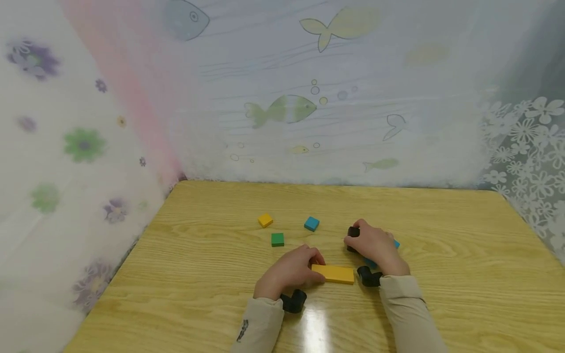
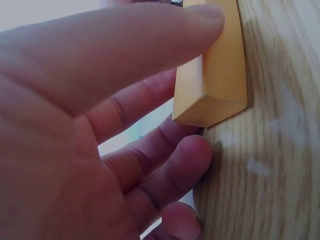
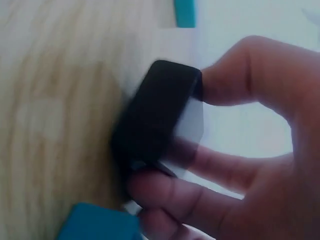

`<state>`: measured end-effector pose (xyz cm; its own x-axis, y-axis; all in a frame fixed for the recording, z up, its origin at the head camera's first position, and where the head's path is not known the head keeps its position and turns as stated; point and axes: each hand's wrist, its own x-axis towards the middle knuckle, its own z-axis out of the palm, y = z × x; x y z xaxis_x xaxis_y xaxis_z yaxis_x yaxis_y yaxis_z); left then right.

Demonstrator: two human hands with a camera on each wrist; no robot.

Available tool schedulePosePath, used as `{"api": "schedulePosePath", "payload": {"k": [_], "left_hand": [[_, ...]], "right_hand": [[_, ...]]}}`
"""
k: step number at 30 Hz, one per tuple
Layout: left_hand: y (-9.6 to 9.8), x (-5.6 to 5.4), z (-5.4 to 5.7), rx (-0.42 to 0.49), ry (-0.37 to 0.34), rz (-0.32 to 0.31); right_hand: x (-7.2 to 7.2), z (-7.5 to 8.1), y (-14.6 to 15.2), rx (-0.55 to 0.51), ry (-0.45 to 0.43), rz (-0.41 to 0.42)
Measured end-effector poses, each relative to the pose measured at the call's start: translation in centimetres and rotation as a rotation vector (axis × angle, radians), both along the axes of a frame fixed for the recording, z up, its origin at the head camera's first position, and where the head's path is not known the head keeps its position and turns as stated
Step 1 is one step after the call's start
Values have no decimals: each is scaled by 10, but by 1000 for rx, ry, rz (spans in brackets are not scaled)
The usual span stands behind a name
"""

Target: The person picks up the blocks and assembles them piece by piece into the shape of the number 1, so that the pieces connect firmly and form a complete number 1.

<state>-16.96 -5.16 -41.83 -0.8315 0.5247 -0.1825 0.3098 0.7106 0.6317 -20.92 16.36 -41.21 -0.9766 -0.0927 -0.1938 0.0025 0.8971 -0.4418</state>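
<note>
A long yellow block (image 1: 337,274) lies flat on the table in the head view. My left hand (image 1: 291,267) pinches its left end, the thumb on one side and fingers on the other; the left wrist view shows this end of the yellow block (image 2: 225,75) up close. Farther right, my right hand (image 1: 372,245) grips a small black box-like object (image 1: 352,239) between thumb and fingers. In the right wrist view the black object (image 3: 155,110) has rounded corners and a pale side; its exact kind is unclear. Under the right hand a blue block (image 1: 371,263) is partly hidden.
Beyond the hands lie a small yellow square block (image 1: 265,220), a green one (image 1: 277,239) and a blue one (image 1: 311,224). Black wrist devices (image 1: 293,301) sit at both cuffs. Patterned curtains (image 1: 282,162) border the wooden table (image 1: 198,274) at the back and sides.
</note>
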Motion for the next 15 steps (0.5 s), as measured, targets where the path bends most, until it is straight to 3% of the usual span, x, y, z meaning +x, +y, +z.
{"api": "schedulePosePath", "payload": {"k": [9,15], "left_hand": [[-1,-2,-1,49,-45,18],[1,-2,-6,83,-55,35]], "right_hand": [[-2,1,-10,-116,-97,144],[2,0,-16,-124,-99,174]]}}
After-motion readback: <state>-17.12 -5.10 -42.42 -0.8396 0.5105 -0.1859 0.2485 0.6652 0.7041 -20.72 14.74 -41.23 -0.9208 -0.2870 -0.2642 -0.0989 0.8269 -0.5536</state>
